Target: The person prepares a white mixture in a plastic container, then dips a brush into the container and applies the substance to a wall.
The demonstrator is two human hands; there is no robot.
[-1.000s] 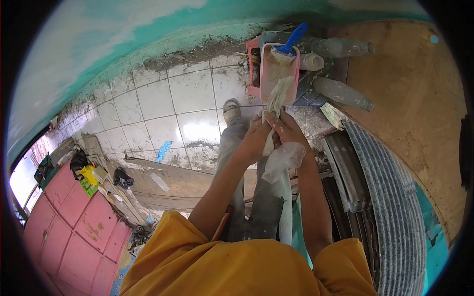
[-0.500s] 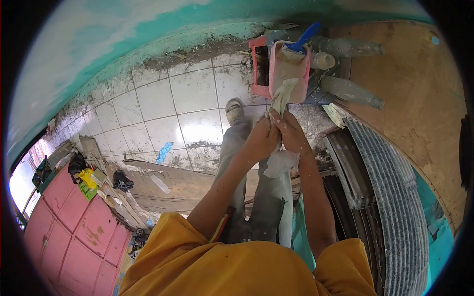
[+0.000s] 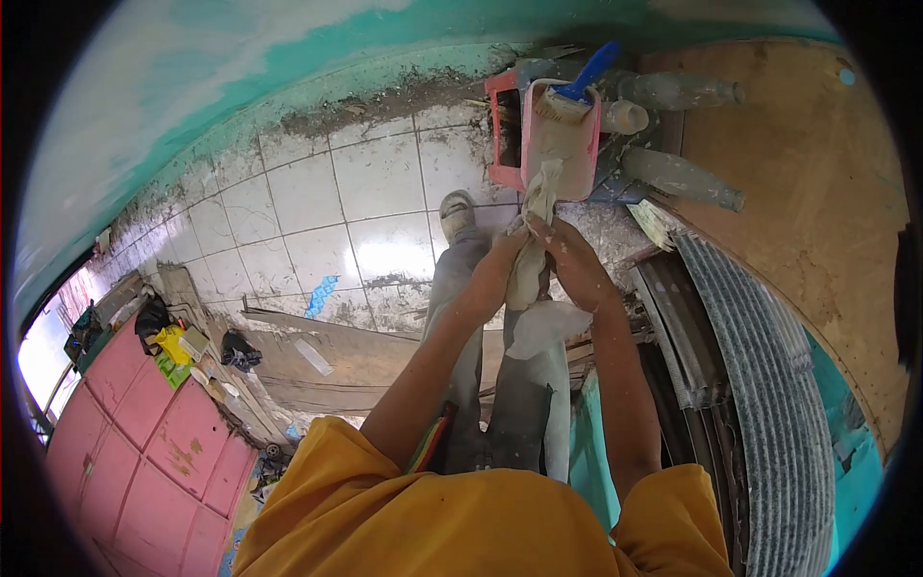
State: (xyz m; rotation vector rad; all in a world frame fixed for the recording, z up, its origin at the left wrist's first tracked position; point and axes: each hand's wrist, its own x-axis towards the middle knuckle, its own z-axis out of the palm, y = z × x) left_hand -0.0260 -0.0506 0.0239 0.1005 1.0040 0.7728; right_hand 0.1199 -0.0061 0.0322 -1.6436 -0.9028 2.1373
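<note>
Fingers (image 3: 544,231) of left hand (image 3: 498,267) and right hand (image 3: 579,266) pinched around pale crumpled material (image 3: 526,279), forearms (image 3: 433,361) slanted inward

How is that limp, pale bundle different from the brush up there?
The pale bundle is crumpled and soft-looking, while the brush has a firm, straight shape. The bundle is off-white; the brush has a bright blue handle and pale bristles. The bundle is held between the left hand and right hand, whereas the brush rests unheld in the pink tray. Both show pale colouring.
</note>
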